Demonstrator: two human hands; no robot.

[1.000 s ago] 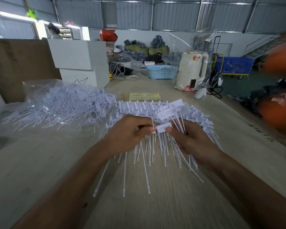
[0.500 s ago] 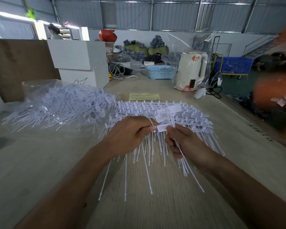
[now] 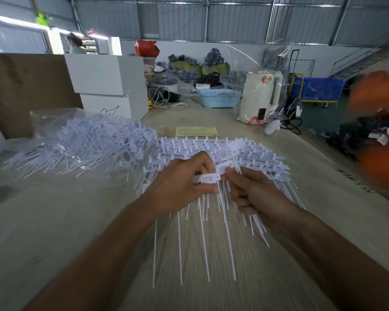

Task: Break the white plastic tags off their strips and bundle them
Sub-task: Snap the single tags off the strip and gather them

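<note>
A stack of white plastic tag strips (image 3: 252, 156) lies on the wooden table, thin tails pointing toward me. My left hand (image 3: 180, 185) pinches the flat head of one white tag (image 3: 208, 178) between thumb and fingers. My right hand (image 3: 254, 191) grips a bundle of loose tags (image 3: 230, 151), heads fanning up above the fist and tails sticking out below it; its fingertips touch the right end of the tag held by my left hand. Both hands hover over the near edge of the stack.
A clear bag heaped with loose white tags (image 3: 83, 142) lies at left. Behind stand white boxes (image 3: 108, 86), a yellow paper slip (image 3: 197, 132), a blue basket (image 3: 219, 98) and a bagged white kettle (image 3: 259, 97). Blurred orange objects (image 3: 377, 131) fill the right edge.
My left hand has turned a tag head flat and drawn it slightly toward me. My right hand with the bundle moved a little lower and closer to the left hand.
</note>
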